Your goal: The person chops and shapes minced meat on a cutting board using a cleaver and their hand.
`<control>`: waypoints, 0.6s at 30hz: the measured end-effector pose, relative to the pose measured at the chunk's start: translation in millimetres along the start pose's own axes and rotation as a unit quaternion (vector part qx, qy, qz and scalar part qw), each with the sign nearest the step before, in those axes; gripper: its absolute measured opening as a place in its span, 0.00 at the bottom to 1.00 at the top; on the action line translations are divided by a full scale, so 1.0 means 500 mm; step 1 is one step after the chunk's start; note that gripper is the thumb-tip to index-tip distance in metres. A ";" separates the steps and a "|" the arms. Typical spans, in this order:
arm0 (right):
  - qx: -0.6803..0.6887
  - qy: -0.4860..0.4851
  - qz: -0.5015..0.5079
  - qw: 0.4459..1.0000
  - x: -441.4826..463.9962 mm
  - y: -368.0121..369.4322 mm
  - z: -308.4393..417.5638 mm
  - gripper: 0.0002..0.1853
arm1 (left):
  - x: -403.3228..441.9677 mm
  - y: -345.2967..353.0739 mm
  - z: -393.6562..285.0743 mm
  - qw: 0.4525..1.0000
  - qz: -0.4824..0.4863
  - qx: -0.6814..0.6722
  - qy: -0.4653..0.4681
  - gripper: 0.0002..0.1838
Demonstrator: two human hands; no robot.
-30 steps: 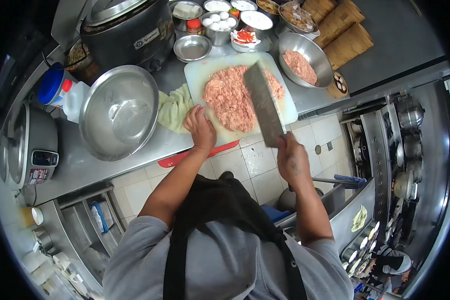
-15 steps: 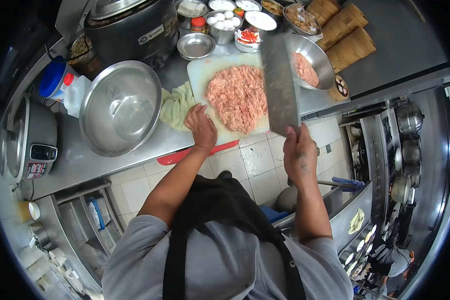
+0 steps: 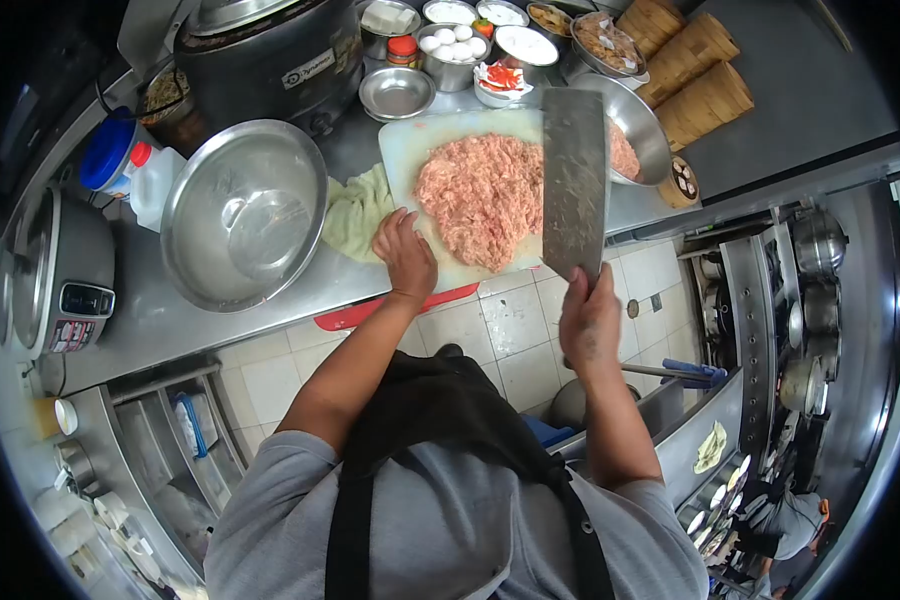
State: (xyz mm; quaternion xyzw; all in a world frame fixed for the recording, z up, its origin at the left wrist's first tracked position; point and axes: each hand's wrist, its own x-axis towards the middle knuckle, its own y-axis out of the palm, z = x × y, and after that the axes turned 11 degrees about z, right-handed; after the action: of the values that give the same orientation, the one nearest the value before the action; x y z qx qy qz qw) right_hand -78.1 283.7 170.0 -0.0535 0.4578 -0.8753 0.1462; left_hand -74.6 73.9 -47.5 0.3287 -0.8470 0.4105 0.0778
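My right hand (image 3: 590, 320) grips a cleaver (image 3: 575, 185) by its handle, its broad blade raised over the right side of the cutting board (image 3: 402, 150). A wide heap of minced meat (image 3: 480, 195) lies on the board, its right edge hidden behind the blade. My left hand (image 3: 406, 250) rests on the board's near left corner with fingers outstretched, touching the board beside the meat and holding nothing. Just left of it, a green cloth (image 3: 360, 215) lies partly against the board.
A large steel bowl (image 3: 195, 215) stands left. Behind the blade, another steel bowl (image 3: 655, 140) holds more minced meat. Eggs (image 3: 450, 42), a small steel dish (image 3: 397, 93) and bamboo steamers (image 3: 705, 108) line the back. Another person (image 3: 795, 525) is at far lower right.
The cleaver has shifted slightly right and its blade now looks sharper and more upright. My right hand moved a little down and left. My left hand stays on the board.
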 end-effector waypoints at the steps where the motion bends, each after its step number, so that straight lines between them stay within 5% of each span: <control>1: 0.012 -0.017 -0.033 0.999 -0.004 0.049 -0.047 0.14 | 0.000 -0.002 0.001 1.000 0.000 0.001 0.001 0.22; 4: -0.175 0.028 0.213 0.961 -0.002 0.113 -0.114 0.16 | -0.008 -0.001 -0.002 1.000 0.003 0.000 -0.003 0.23; 7: -0.153 0.019 0.219 0.963 0.013 0.050 -0.074 0.12 | 0.003 -0.003 -0.001 1.000 -0.002 0.001 -0.010 0.22; 11: -0.014 -0.026 0.055 0.998 0.020 -0.032 0.044 0.10 | 0.002 0.000 -0.008 1.000 -0.006 0.003 -0.004 0.22; 15: -0.007 -0.065 -0.068 0.996 0.025 0.115 -0.051 0.10 | 0.000 -0.004 -0.006 1.000 0.001 0.000 -0.017 0.21; 17: -0.179 -0.054 0.186 0.965 0.037 0.157 -0.143 0.15 | 0.004 -0.003 -0.006 1.000 0.003 -0.001 -0.017 0.21; 18: -0.168 -0.028 0.205 0.964 0.029 0.139 -0.134 0.15 | 0.000 -0.006 -0.005 1.000 0.009 -0.001 -0.015 0.21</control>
State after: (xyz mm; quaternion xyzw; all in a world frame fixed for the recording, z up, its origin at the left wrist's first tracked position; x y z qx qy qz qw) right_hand -92.6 294.3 74.1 -0.0071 0.5949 -0.7352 0.3248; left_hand -73.3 74.3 -43.8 0.3267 -0.8514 0.4057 0.0619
